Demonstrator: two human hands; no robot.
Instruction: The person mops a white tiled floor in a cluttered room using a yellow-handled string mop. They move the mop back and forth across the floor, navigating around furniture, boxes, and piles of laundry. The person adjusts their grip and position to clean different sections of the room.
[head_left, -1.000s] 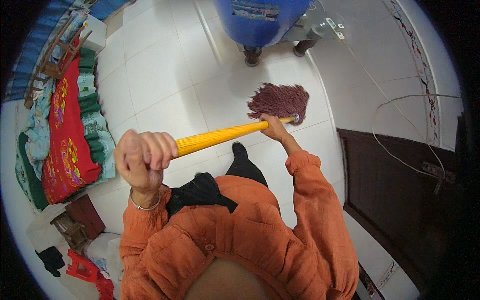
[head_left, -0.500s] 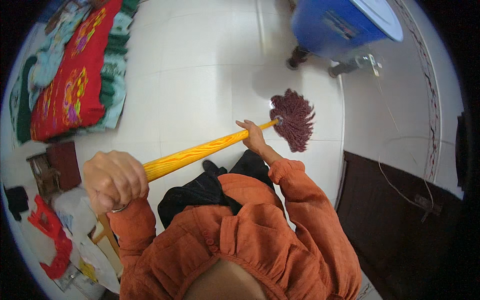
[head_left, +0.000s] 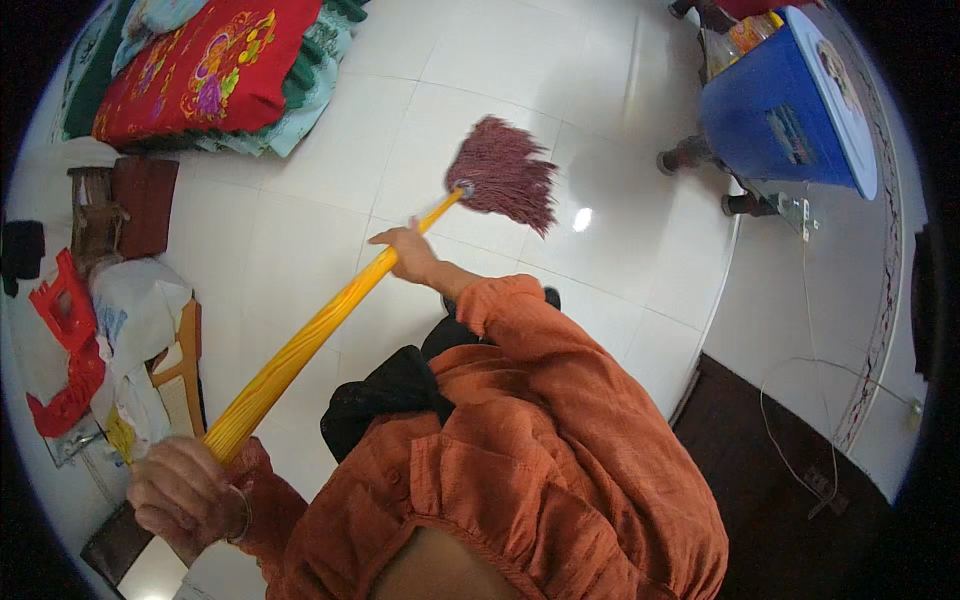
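A mop (head_left: 300, 358) with a yellow wood-grain handle slants across the view, from the lower left up to its dark maroon string head on the white tiled floor. Near the handle's upper end, my left hand (head_left: 190, 497) is closed in a fist around it, a bracelet on the wrist. Lower down the handle, not far from the mop head (head_left: 503, 172), my right hand (head_left: 408, 254) wraps round it. The strings fan out to the right of the metal collar. Orange sleeves cover both my forearms.
Far left is a bed with a red floral cover (head_left: 200, 75). A blue bin (head_left: 790, 110) stands on a dark-legged stand at right. Left lie red and white bags (head_left: 140, 310) near a brown box (head_left: 145, 205). A cable (head_left: 812, 300) hangs beside a dark panel (head_left: 770, 460).
The mop head has swept left and away from me, its strings now trailing right. My right hand has moved left with it, while my left hand has come lower and nearer to me.
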